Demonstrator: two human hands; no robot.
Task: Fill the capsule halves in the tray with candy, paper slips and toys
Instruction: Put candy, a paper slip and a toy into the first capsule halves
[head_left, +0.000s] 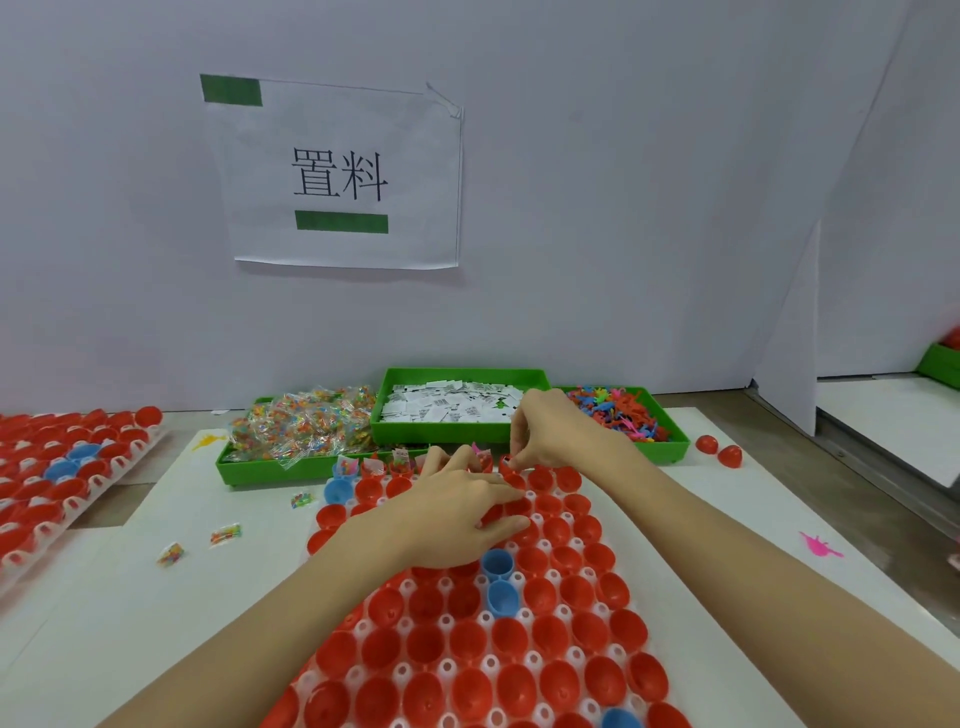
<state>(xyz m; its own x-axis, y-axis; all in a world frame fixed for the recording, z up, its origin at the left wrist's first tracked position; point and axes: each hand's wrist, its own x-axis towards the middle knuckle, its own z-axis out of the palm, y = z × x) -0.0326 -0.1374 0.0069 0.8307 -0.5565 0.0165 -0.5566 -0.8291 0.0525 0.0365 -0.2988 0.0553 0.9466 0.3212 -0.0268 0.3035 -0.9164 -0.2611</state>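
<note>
Your right hand (540, 431) pinches something small, not identifiable, over the far row of the tray (485, 618); your left hand (457, 514) rests flat, fingers straight, on red capsule halves (550, 636). Seat each piece fully inside its cup. Work along the row; near rows look unfilled. Slips bin (462, 431) sits just behind.

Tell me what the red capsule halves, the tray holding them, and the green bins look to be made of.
Red capsule halves: likely thin moulded plastic, with smooth glossy cups and soft highlights.
Tray: seemingly translucent whitish plastic, showing milky posts between the cups.
Green bins: probably rigid plastic, with uniform colour, straight moulded walls and a slight sheen.
</note>
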